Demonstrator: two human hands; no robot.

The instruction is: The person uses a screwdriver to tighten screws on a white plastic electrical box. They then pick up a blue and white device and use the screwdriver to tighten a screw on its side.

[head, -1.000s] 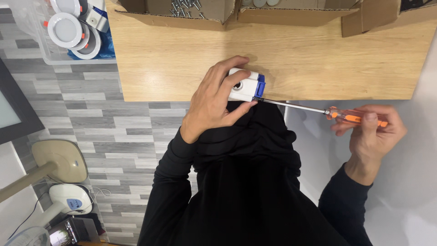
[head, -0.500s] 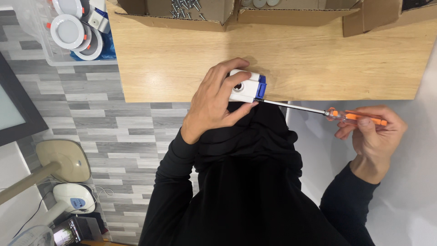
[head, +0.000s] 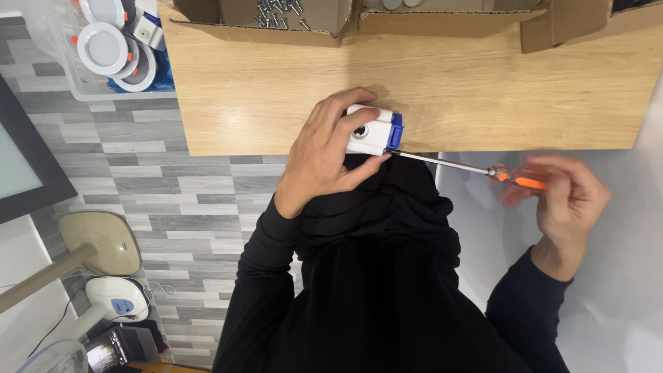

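My left hand (head: pixel 324 155) grips a small white box-shaped part with a blue end (head: pixel 373 130), held at the near edge of the wooden table (head: pixel 483 90). My right hand (head: pixel 563 207) holds an orange-handled screwdriver (head: pixel 476 169). Its metal shaft runs left and its tip meets the blue end of the part. The fingers on the handle are blurred by motion. My black sleeves and torso fill the lower middle of the view.
Open cardboard boxes (head: pixel 276 24) with several loose screws (head: pixel 280 10) stand along the table's far edge. A clear bin of round white lamp fittings (head: pixel 103 48) sits at the upper left. On the grey tiled floor, fan bases (head: pixel 103 242) stand at the lower left.
My right hand's fingers have shifted on the screwdriver handle and now blur with motion. My left hand and the white part stay in place.
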